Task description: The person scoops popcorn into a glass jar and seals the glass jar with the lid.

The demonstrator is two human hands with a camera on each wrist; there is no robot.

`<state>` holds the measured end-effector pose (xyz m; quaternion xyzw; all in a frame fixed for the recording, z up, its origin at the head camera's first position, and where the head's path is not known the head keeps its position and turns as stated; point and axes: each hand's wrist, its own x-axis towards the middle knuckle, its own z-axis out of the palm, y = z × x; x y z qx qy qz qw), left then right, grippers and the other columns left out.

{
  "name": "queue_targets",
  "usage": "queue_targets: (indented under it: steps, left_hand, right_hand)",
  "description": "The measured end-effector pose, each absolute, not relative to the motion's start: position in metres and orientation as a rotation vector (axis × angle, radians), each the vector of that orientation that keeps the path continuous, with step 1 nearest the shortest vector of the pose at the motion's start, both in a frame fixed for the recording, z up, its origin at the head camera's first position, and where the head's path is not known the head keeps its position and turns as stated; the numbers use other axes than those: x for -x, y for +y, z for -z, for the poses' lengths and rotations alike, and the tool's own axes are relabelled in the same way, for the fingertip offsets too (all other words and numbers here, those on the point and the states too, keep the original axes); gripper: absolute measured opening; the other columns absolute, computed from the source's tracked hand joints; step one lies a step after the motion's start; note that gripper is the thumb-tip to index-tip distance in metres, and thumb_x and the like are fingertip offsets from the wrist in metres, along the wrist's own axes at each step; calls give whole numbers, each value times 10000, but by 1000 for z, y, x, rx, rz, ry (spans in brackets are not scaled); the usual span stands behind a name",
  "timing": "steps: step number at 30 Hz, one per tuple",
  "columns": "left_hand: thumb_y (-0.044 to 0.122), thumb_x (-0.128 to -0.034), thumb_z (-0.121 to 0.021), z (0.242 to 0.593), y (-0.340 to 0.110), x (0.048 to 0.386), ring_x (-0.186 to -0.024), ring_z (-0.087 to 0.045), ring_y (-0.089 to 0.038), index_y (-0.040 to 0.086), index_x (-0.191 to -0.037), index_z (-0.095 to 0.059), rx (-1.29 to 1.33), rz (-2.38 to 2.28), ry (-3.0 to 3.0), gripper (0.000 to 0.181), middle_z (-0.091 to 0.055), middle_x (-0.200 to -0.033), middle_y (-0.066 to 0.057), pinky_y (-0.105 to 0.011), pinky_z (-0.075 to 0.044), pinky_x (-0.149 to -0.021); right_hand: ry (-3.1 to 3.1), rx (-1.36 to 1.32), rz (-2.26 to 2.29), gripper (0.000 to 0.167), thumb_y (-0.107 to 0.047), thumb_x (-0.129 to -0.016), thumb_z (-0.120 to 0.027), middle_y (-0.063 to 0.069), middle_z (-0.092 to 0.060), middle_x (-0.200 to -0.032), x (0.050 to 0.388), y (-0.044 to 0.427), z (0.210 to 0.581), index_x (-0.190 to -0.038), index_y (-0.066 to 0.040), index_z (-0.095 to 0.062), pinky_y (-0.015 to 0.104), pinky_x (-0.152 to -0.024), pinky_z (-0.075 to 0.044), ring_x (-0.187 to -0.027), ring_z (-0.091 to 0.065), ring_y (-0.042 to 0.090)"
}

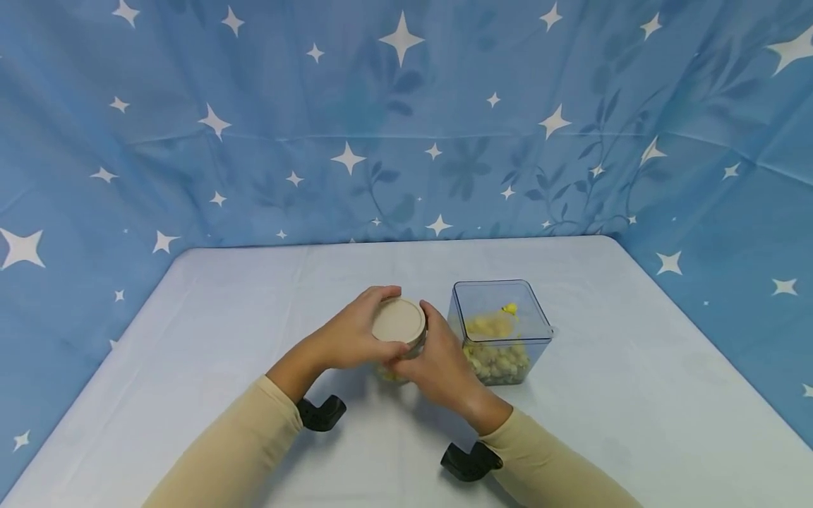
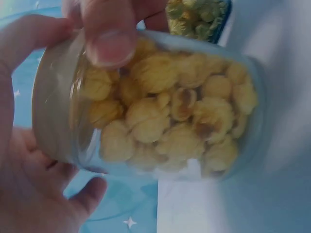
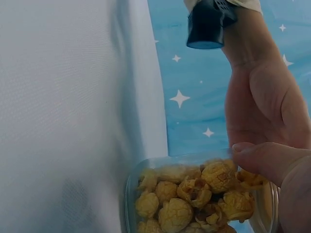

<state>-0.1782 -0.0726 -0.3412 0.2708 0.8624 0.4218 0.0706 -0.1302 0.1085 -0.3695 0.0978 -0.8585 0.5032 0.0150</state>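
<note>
A clear jar of yellow popcorn stands upright over the middle of the white table, capped by a round beige lid. My left hand grips the lid from the left, thumb along its near side and fingers on the far side. From the right, my right hand holds the jar just under the lid, its thumb pressed on the glass. Whether the jar's base touches the table cannot be told. Just right of my right hand is a clear square box partly filled with popcorn.
The white table has rounded far corners. A blue curtain with white stars rises behind it and along both sides. Each wrist bears a black camera mount.
</note>
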Motion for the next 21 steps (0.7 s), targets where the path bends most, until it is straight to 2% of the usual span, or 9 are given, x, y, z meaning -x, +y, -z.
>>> queue_targets:
  steps: [4, 8, 16, 21]
  left_hand:
    - [480, -713, -880, 345, -68, 175, -1196, -500, -241, 44, -1505, -381, -708, -1319, 2682, 1032, -434, -1441, -103, -443, -479, -963]
    - [482, -743, -855, 347, -66, 174, -1157, -521, -240, 47, -1480, -415, -695, -1324, 2736, 962, -465, -1408, -104, -438, -500, -928]
    - [326, -766, -837, 342, -75, 179, -1165, -534, -228, 52, -1476, -424, -807, -1313, 2620, 866, -477, -1430, -77, -421, -475, -964]
    - [294, -798, -812, 341, -80, 187, -1171, -528, -217, 74, -1502, -396, -855, -1309, 2491, 847, -461, -1439, -67, -408, -478, -953]
  right_hand:
    - [-2665, -301, -1559, 1046, -293, -797, -836, 221, -417, -1478, 132, 108, 369, -1556, 51, -203, 534, -1003, -462, -1291, -494, 339]
    - [-2651, -310, -1566, 1041, -291, -794, -836, 205, -428, -1468, 134, 107, 370, -1552, 53, -211, 520, -998, -469, -1280, -503, 320]
    - [-2640, -344, -1528, 999, -253, -800, -825, 235, -443, -1446, 133, 107, 370, -1534, 76, -234, 543, -997, -462, -1272, -509, 351]
    - [-2636, -355, -1546, 972, -259, -806, -817, 212, -465, -1423, 134, 108, 370, -1531, 62, -255, 540, -979, -471, -1247, -526, 335]
